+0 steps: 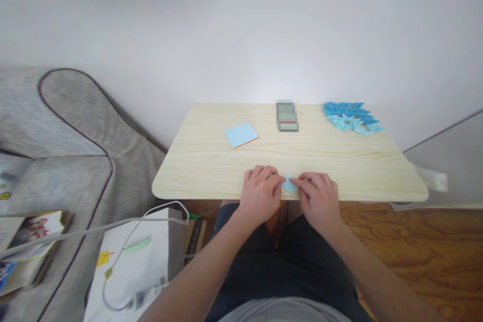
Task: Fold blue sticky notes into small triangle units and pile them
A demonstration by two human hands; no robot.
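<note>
A small piece of light blue folded paper [289,184] lies at the table's front edge, directly before me. From its left side my left hand [261,190] grips it, with the index finger at its upper corner and the other fingers curled. My right hand [320,195] holds the opposite side, its index finger pressing near the top and the thumb lower down. The undersides of both hands are hidden. Farther back on the left lies a stack of square light blue paper [241,135], with an orange edge showing beneath.
Several folded blue paper pieces [350,116] are grouped at the table's back right. A blurred-out dark device [287,116] lies near the back middle. Left of the wooden table [204,176] stand a grey sofa [75,131] and a white box [132,251] with a cable across it.
</note>
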